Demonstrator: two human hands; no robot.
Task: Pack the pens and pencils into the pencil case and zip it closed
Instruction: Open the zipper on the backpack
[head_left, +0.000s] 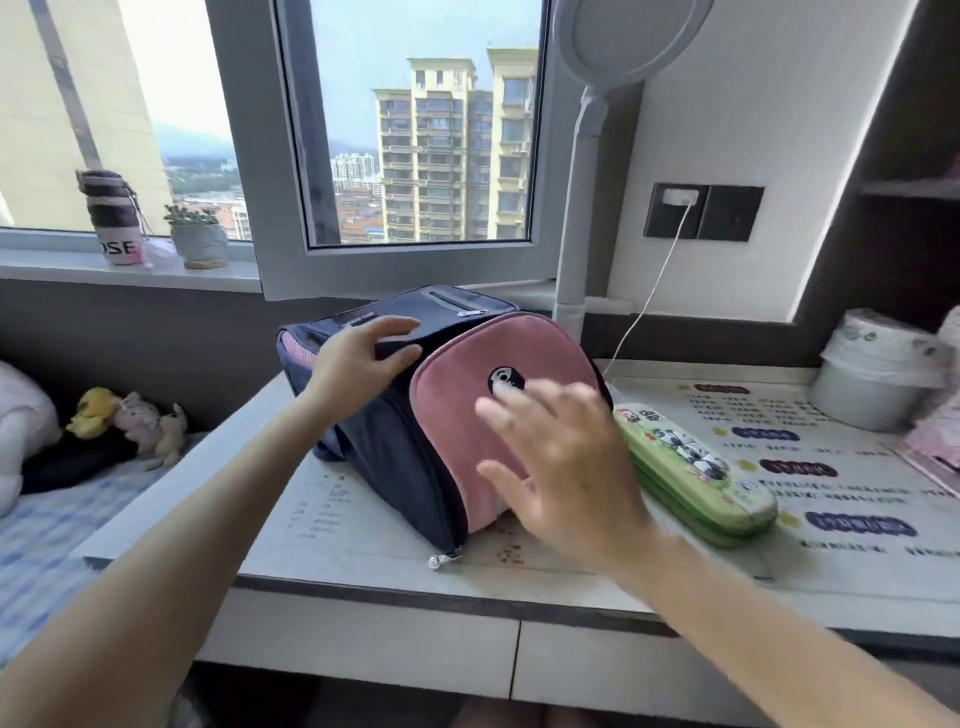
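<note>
Two hands meet at the navy-and-pink bag (447, 415) on the desk (322, 577): your left hand (353, 358) clasps its dark top edge between fingers and thumb, while your right hand (571, 478) hangs spread and empty before the pink panel, contact lost in blur. The green pencil case (696, 462) lies closed just right of the bag; no pens or pencils show. Keep the left steadying, and probably shift the bag left to free the case.
</note>
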